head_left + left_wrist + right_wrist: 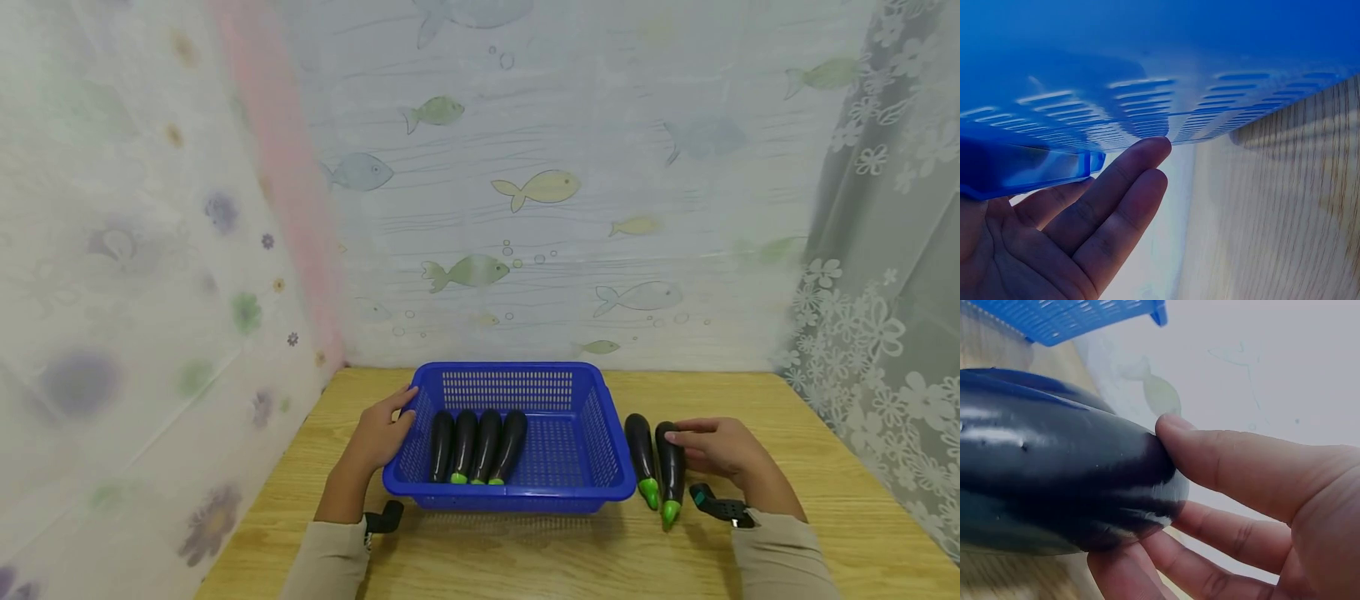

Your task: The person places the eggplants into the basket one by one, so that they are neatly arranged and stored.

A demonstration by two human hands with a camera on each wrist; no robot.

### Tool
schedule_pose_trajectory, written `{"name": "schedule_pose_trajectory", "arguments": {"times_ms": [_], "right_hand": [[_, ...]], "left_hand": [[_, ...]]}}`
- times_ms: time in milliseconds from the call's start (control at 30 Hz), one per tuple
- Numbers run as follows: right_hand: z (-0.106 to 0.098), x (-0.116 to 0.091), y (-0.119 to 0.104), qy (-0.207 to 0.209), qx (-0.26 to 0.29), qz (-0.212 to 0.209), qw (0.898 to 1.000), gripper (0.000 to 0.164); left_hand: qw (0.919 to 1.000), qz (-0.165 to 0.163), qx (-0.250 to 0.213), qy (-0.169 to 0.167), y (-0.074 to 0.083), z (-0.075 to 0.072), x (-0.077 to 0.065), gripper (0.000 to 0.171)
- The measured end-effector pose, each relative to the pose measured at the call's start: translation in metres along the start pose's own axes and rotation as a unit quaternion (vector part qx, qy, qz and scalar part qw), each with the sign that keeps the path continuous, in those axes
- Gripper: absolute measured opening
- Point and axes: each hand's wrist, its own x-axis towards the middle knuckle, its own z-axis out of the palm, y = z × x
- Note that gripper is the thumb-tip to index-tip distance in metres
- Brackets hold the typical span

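A blue plastic basket holds several dark eggplants with green stem ends, side by side in its left half. At the basket's left rim is my left hand; thumb and fingers grip the edge, and the left wrist view has some fingers under the rim beside the slotted wall. Right of the basket, my right hand pinches the rounded dark end of an eggplant between thumb and fingers, closely seen in the right wrist view. Another eggplant lies just left of it, near the basket wall.
Everything stands on a wooden table. A fish-patterned curtain hangs behind the table's back edge, with a flowered sheet on the left and a lacy flowered curtain on the right.
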Motion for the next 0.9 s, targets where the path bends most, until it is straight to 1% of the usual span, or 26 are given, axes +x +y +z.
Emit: {"name": "schedule_pose_trajectory", "arguments": {"times_ms": [200, 333, 567, 767, 900], "right_hand": [[-0.003, -0.001, -0.006, 0.005, 0.008, -0.004, 1.000, 0.078], [-0.003, -0.005, -0.013, 0.009, 0.023, -0.006, 1.000, 0.079], [-0.003, -0.012, -0.025, 0.018, 0.052, -0.013, 0.998, 0.074], [-0.004, -0.015, -0.030, 0.030, 0.050, -0.035, 0.998, 0.066], [-0.004, -0.015, -0.031, 0.034, 0.042, -0.043, 0.998, 0.067]], "left_hand": [[1.0000, 0.001, -0.001, 0.001, -0.001, 0.000, 0.001, 0.047], [1.0000, -0.001, -0.001, 0.001, -0.001, 0.000, 0.001, 0.047], [1.0000, -0.004, 0.002, 0.003, -0.002, 0.000, 0.001, 0.047], [1.0000, -0.002, 0.001, 0.003, -0.002, 0.001, 0.001, 0.047], [1.0000, -0.003, -0.001, 0.002, -0.002, 0.001, 0.001, 0.047]]}}
